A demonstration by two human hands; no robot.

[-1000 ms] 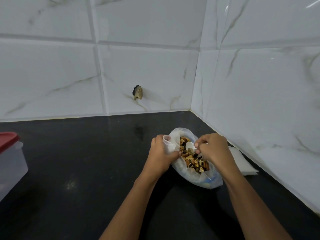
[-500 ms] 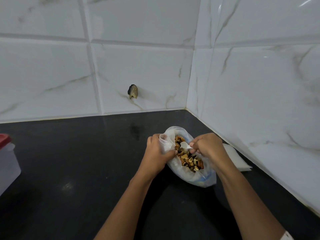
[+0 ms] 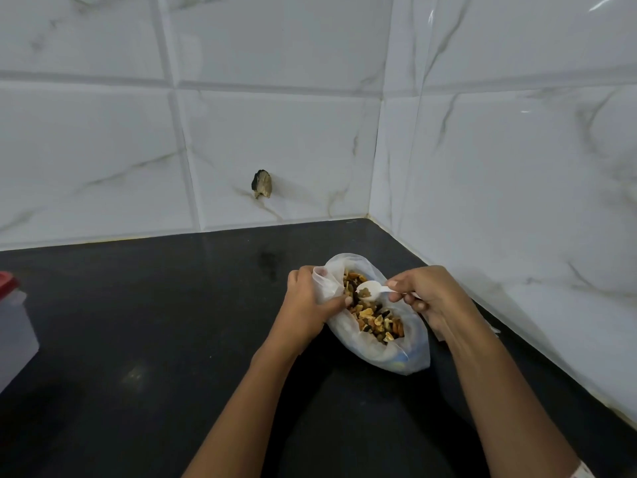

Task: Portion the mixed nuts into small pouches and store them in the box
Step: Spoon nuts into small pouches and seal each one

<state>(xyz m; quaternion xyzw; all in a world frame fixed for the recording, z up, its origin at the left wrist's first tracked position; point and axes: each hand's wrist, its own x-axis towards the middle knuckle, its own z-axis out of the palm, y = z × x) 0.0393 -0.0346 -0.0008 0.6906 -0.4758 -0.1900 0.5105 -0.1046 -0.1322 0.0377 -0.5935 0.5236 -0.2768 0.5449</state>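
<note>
The left hand (image 3: 306, 305) and right hand (image 3: 435, 298) are shown bare to the forearms; a pale band (image 3: 582, 473) is glimpsed on the right arm.

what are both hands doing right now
Left hand: closed, gripping the rim of the plastic bag of mixed nuts.
Right hand: closed, pinching the handle of a white spoon over the nuts.

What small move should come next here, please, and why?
Probably dip the spoon down into the mixed nuts: the right hand pinches its handle with the bowl over them, and the left hand grips the bag mouth open.
</note>
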